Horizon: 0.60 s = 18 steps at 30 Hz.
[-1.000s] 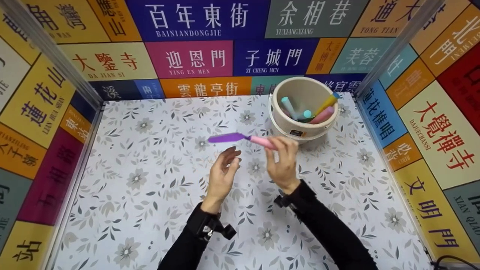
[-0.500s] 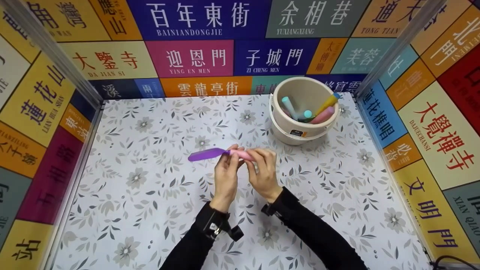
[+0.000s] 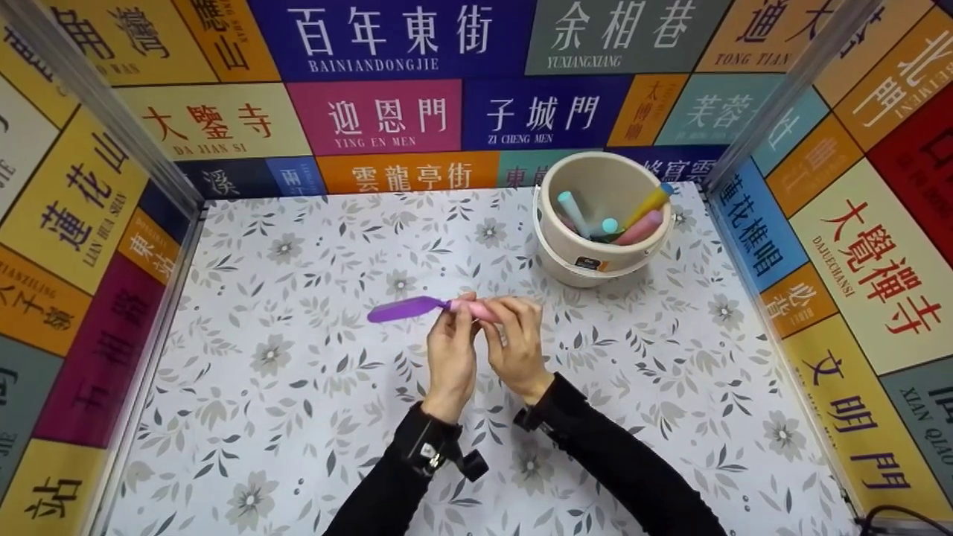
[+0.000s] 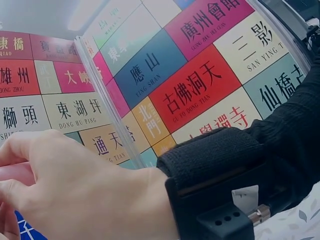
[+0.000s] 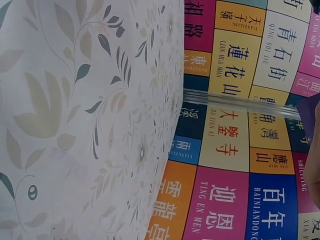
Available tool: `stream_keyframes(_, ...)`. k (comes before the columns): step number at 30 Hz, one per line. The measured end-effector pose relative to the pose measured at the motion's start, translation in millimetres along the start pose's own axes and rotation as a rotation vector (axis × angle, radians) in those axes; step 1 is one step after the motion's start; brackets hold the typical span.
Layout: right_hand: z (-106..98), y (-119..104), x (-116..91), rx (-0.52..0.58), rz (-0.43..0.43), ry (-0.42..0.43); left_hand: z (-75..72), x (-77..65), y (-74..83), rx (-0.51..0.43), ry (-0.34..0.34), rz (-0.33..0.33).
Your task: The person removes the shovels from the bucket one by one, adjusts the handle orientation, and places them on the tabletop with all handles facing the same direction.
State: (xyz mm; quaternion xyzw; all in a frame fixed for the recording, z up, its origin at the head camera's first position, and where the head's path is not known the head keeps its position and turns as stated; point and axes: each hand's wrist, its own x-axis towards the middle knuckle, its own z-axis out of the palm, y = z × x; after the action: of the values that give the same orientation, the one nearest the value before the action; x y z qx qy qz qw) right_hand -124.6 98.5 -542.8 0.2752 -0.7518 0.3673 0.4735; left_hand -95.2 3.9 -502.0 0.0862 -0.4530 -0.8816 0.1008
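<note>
Head camera view has my left hand (image 3: 453, 361) and my right hand (image 3: 519, 346) close together over a white table cover (image 3: 298, 417) printed with grey leaves and flowers, both fastened on a slim spatula-like tool (image 3: 404, 308) with a flat purple blade and a round pink handle. My left thumb and fingers pinch the handle close to the blade's neck, while my right fingers curl round its rear part; the blade points out to my left. My right wrist view catches only a purple corner and the edge of a hand, so it adds little about that grip. I judge the step in hand to be a 2-handed hold, perhaps a passing of the handle between hands; a next move would call for 1 hand to keep firm before the other eases, lest the blade twist. Beyond my right hand, apart from it, stands a cream plastic bucket (image 3: 566, 257) with turquoise, yellow and pink sticks (image 3: 640, 227) leaning inside. Compared with 1.0 s ago, when my right hand alone held the handle near the bucket and my left was free, the tool is now farther left and nearer me, with both hands on it; against 0.5 s ago, little differs.
</note>
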Motion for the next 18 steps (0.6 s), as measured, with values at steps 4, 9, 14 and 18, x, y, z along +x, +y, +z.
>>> stream_keyframes(4, 0.2, -1.3, 0.6, 0.000, 0.001, 0.010, -0.2, 0.7, -2.0, 0.041, 0.007, 0.028)
stream_keyframes(9, -1.4, -1.6, 1.8, -0.003, 0.001, -0.002, -1.0, 0.7, -1.3, 0.048, 0.002, 0.051)
stream_keyframes(14, -6.8, -1.0, 3.7, 0.014, -0.018, -0.059, -2.4, 1.2, 4.0, 0.038, -0.027, 0.083)
stream_keyframes(18, -14.2, 0.5, 5.7, 0.030, -0.030, -0.100, -6.1, 2.4, 9.7, 0.047, -0.060, 0.120)
